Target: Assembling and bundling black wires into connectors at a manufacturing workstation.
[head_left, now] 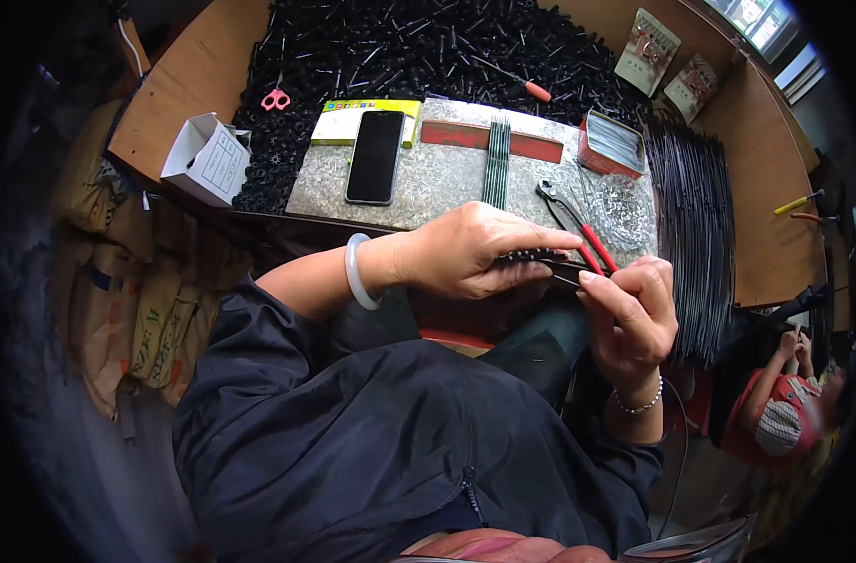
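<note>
My left hand (479, 251) is closed on a small dark piece with a row of pale dots (533, 254), gripped between thumb and fingers. The piece's full shape is hidden by the fingers. Close by on the right, my right hand (639, 308) has thumb and forefinger pinched at what looks like a thin dark strip (566, 271); what lies inside the pinch is too small to make out. Just beyond both hands, pliers with red handles (592, 239) lie on the worktop. A bundle of thin greenish rods (497, 167) rests across a red bar (442, 133).
A phone (375, 158) lies by a yellow-and-white box (334, 124). Black parts (381, 47) heap at the back, with a red-handled screwdriver (537, 91) and pink scissors (276, 98). Long dark rods (690, 225) stack at right, beside a tin (613, 143). Another person (780, 408) sits far right.
</note>
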Demonstrator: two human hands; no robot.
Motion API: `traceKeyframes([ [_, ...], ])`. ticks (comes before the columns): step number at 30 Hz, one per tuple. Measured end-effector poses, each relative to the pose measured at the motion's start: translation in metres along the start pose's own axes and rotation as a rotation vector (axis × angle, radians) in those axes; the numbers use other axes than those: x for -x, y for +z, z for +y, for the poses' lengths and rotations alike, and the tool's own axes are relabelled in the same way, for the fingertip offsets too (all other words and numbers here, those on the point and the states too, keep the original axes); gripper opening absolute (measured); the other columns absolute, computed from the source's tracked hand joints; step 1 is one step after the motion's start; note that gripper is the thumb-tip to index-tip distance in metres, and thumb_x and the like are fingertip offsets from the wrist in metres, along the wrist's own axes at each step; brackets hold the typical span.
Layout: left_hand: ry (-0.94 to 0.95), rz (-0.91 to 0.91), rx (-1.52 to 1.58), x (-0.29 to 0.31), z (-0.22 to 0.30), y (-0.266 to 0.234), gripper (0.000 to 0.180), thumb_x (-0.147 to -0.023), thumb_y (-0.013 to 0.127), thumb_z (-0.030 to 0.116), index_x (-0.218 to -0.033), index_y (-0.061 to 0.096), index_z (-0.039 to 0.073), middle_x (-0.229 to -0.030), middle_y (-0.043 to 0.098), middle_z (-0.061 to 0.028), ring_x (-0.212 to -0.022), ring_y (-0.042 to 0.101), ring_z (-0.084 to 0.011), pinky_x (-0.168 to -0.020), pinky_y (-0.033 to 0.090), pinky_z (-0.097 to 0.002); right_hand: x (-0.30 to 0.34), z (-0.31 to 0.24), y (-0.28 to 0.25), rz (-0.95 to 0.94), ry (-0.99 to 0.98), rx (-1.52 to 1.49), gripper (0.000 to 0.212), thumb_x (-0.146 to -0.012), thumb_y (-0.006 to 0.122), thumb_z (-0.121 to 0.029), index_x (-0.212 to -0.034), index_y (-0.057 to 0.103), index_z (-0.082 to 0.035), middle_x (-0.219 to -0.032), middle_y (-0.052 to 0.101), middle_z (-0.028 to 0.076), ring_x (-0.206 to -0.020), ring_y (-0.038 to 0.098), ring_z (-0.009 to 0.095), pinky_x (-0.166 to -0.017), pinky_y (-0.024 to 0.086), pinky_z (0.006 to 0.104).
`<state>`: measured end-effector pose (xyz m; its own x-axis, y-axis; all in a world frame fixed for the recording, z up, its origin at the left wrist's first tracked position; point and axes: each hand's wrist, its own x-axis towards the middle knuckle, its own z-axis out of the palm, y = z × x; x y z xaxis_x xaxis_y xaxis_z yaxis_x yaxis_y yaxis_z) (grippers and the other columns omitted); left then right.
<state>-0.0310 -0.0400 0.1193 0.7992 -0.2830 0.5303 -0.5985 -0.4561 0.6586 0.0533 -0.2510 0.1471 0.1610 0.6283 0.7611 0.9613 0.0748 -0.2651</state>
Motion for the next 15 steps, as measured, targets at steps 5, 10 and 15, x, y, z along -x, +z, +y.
traceKeyframes([
  [5,0.002,-0.033,-0.049,0.0029,0.0004,0.0004,0.035,-0.085,0.061,0.006,-0.12,0.057,0.002,-0.101,0.067,-0.0122,-0.092,0.066,-0.0283,-0.078,0.053,-0.0334,-0.0024,-0.0051,-0.0021,-0.02,0.023,0.163,0.025,-0.067,0.074,-0.001,-0.09,0.068,-0.007,-0.069,0.047,0.003,-0.065,0.043,0.021,-0.061,0.036,0.0322],
  [10,0.013,0.013,-0.034,0.0054,-0.0027,0.0005,0.037,-0.079,0.07,0.011,-0.114,0.062,0.004,-0.097,0.068,-0.0123,-0.084,0.068,-0.0273,-0.072,0.054,-0.0324,-0.0035,-0.0064,-0.0026,-0.031,0.011,0.141,0.023,-0.067,0.074,-0.002,-0.09,0.068,-0.007,-0.068,0.047,0.003,-0.066,0.043,0.021,-0.061,0.036,0.0323],
  [15,0.008,0.02,0.035,0.004,-0.0028,-0.0009,0.03,-0.077,0.073,0.012,-0.106,0.067,0.005,-0.093,0.069,-0.0126,-0.082,0.068,-0.026,-0.07,0.054,-0.0311,-0.0044,-0.0067,-0.0016,-0.037,0.01,0.127,0.023,-0.067,0.074,-0.004,-0.089,0.068,-0.007,-0.068,0.047,0.003,-0.066,0.043,0.021,-0.062,0.037,0.0329],
])
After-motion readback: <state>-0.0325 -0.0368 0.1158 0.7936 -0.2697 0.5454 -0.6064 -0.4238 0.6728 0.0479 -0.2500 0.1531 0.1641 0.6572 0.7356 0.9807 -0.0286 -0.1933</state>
